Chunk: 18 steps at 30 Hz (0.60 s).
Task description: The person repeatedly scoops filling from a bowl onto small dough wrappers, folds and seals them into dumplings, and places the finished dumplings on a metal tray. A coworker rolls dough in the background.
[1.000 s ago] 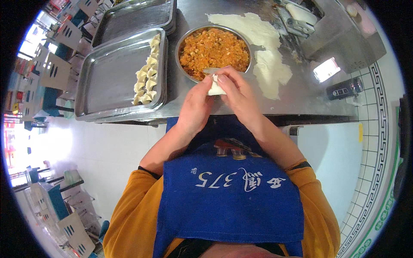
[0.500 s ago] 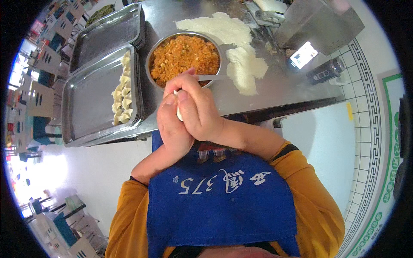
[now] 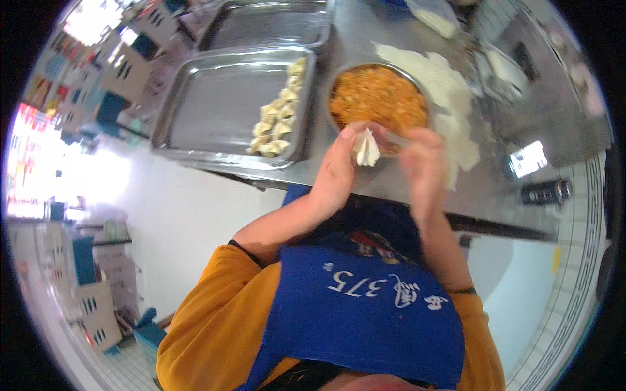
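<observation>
In my left hand [image 3: 336, 173], closed around it, sits a pleated white dumpling [image 3: 368, 151]. My right hand [image 3: 424, 163] is just to its right, raised and smeared by motion. A thin, flat spatula [image 3: 396, 138] seems to reach from its fingers toward the dumpling, though blur hides the exact grip. Just beyond both hands stands a round metal bowl [image 3: 331, 112] of orange-brown minced filling [image 3: 378, 98]. Flat pale dough wrappers [image 3: 443, 85] lie spread on the steel table to the bowl's right.
A metal tray [image 3: 166, 124] at the left carries a row of finished dumplings [image 3: 280, 120] along its right side. Behind it lies another tray [image 3: 261, 26]. A lit phone [image 3: 527, 159] and a dark cylinder [image 3: 546, 192] rest near the table's right edge.
My hands, pressed together around the dough before, have come apart. The right has moved off to the right, and the dumpling now shows in my left. The whole view has shifted and turned.
</observation>
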### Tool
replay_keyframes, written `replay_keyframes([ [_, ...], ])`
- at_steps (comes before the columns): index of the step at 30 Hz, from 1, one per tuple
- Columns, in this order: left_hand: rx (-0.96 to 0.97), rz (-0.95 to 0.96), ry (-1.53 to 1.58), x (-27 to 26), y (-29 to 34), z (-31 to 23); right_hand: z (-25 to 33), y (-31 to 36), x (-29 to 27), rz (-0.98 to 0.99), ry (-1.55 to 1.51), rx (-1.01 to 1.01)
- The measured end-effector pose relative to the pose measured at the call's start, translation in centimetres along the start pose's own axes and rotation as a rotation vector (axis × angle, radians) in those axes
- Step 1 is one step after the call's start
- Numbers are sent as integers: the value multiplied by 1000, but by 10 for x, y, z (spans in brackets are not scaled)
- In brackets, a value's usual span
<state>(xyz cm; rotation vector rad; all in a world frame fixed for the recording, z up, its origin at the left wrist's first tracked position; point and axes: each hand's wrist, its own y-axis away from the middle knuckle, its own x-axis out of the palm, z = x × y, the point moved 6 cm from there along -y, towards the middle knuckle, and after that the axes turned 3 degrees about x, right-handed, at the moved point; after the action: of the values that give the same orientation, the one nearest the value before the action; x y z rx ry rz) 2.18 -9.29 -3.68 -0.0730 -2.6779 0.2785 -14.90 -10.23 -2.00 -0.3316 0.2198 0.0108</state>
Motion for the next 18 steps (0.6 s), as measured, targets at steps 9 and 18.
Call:
replay_keyframes([
  [9,170,-124,-1414,-170,-81,-109,-133,13,-119,-142,1277,194],
  [18,39,14,-1522,-195,-101,-72,-122,11,-117,-54,1160,243],
])
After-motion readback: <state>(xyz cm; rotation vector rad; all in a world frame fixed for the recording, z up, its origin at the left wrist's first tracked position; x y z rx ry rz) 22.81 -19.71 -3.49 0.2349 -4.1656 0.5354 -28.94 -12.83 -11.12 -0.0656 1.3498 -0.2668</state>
